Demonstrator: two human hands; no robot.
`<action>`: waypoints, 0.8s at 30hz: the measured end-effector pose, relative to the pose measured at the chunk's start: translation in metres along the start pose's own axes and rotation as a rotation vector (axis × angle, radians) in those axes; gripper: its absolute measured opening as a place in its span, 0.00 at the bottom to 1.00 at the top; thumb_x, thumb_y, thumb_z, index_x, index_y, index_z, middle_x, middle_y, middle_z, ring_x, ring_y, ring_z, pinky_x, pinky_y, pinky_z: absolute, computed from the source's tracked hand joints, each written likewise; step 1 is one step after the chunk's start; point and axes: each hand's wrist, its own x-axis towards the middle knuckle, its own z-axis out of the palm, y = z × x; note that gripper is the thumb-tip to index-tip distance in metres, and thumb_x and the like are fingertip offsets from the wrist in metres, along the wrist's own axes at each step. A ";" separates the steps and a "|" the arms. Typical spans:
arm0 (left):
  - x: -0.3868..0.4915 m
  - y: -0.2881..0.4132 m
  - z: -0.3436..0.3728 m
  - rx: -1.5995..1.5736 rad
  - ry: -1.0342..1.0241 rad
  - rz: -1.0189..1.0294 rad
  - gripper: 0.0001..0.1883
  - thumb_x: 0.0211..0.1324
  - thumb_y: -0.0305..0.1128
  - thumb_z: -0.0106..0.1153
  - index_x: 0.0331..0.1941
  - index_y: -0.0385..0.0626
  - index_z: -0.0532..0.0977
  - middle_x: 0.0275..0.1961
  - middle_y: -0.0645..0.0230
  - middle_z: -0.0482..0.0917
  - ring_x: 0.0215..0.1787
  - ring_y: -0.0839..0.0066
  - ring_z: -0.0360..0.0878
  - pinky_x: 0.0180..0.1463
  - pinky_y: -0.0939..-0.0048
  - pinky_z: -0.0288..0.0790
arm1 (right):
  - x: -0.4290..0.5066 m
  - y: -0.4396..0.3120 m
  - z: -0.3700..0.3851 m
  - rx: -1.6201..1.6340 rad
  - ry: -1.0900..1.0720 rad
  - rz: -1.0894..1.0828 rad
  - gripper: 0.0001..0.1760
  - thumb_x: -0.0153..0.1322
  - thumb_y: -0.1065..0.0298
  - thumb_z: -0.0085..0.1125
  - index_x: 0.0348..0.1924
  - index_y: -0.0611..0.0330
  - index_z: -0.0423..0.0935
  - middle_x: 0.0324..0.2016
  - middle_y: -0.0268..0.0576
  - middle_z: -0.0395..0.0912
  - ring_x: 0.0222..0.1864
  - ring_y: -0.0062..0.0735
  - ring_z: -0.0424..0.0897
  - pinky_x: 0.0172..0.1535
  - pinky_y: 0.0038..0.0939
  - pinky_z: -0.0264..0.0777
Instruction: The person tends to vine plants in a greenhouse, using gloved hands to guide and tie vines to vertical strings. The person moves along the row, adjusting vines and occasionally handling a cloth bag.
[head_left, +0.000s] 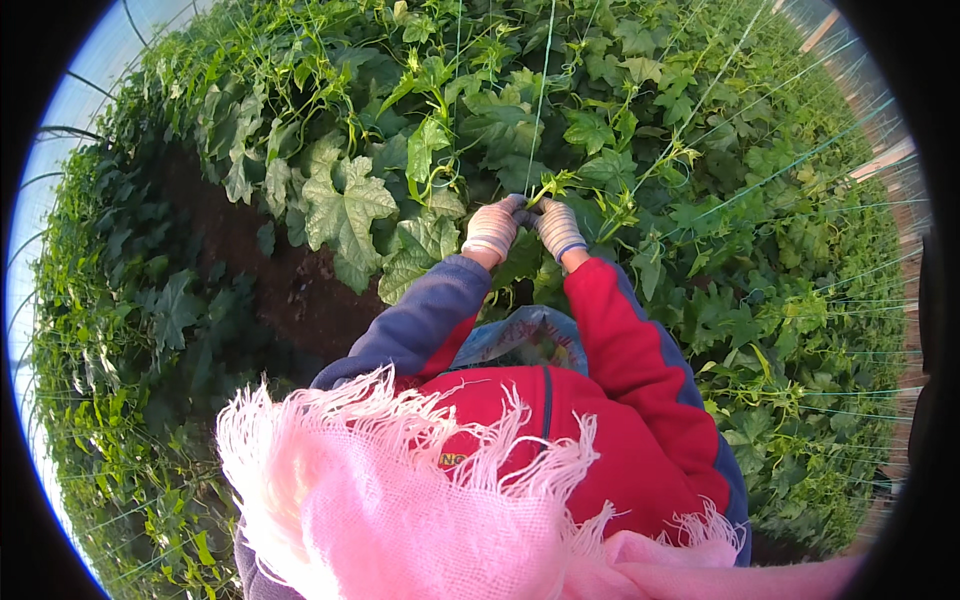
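My left hand (491, 226) and my right hand (561, 226) wear striped knit work gloves with dark fingertips. Their fingertips meet in front of me, closed around the stem of a young vine shoot (553, 184). A thin hanging string (541, 105) drops from above to the same spot between my hands. The exact grip and the stem below are hidden behind the gloves. Broad lobed leaves (351, 202) surround the hands, and another shoot tip (621, 208) rises just right of my right hand.
Dense vines fill both sides, with more support strings (795, 176) slanting across the right. Bare soil (300, 292) shows at left. A plastic bag or sheet (517, 334) lies below my forearms. Fringed pink cloth (420, 495) covers the lower view. Curved greenhouse hoops (67, 133) stand at far left.
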 end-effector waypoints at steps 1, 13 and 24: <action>0.000 0.004 -0.006 -0.006 -0.003 -0.023 0.19 0.55 0.40 0.56 0.50 0.47 0.73 0.42 0.51 0.79 0.44 0.52 0.77 0.48 0.61 0.70 | 0.000 -0.002 -0.004 0.025 -0.029 -0.014 0.15 0.60 0.62 0.66 0.36 0.62 0.80 0.30 0.47 0.81 0.31 0.36 0.79 0.41 0.33 0.72; 0.013 -0.028 0.008 -1.140 0.075 -0.246 0.07 0.57 0.21 0.52 0.40 0.40 0.74 0.36 0.69 0.80 0.37 0.80 0.75 0.44 0.76 0.69 | -0.013 -0.118 -0.049 0.770 0.009 -0.351 0.16 0.71 0.77 0.49 0.52 0.57 0.71 0.33 0.37 0.78 0.31 0.18 0.73 0.39 0.21 0.71; 0.008 -0.002 -0.005 0.059 0.194 0.053 0.10 0.57 0.29 0.50 0.43 0.46 0.74 0.38 0.51 0.79 0.41 0.50 0.76 0.42 0.57 0.71 | 0.000 -0.108 -0.078 0.508 0.603 -0.340 0.05 0.67 0.75 0.57 0.36 0.61 0.75 0.30 0.36 0.78 0.30 0.20 0.72 0.37 0.21 0.69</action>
